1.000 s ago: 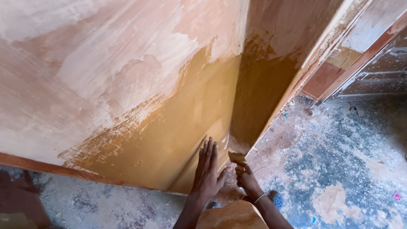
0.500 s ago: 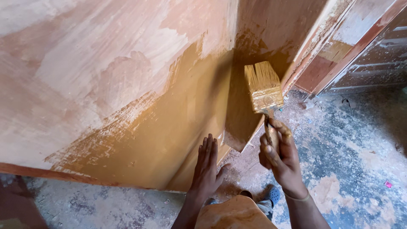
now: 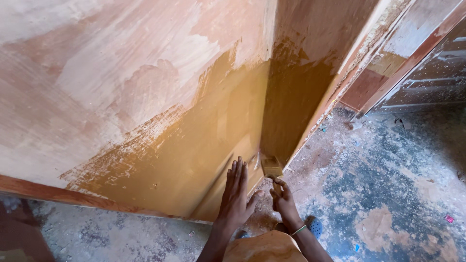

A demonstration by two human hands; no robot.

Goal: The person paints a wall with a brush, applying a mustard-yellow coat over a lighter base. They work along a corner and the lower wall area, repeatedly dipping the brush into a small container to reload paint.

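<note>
Gripping the handle of a wide paintbrush [image 3: 272, 167], the right hand [image 3: 283, 201] is keeping its grip clamped around that handle, fingers curled tight, with a green band showing at the wrist. Its bristles are pressing low against the inner corner where two faces of a wooden panel [image 3: 145, 97] are meeting, just above the bottom edge. The left hand [image 3: 236, 194] is lying flat and open against the painted face of the panel, its grip spread apart, fingers pointing upward and the thumb sticking out toward the brush; it is holding nothing. Both hands are sitting close together, the left just beside the brush without touching it.

Ochre-yellow paint [image 3: 194, 155] is covering the lower part of the panel on both sides of the corner, looking wet and glossy, and is thinning out into streaky strokes along its upper edge. Above that, the wood is showing pale pinkish filler or primer in broad smears. A reddish-brown strip [image 3: 43, 191] is running along the panel's lower left edge. The concrete floor [image 3: 388, 184] is lying to the right and below, mottled with dust and old paint blotches. A blue sandal [image 3: 314, 225] is peeking out near the right wrist, and the person's knee [image 3: 264, 247], clothed in tan fabric, is filling the bottom of the view.
</note>
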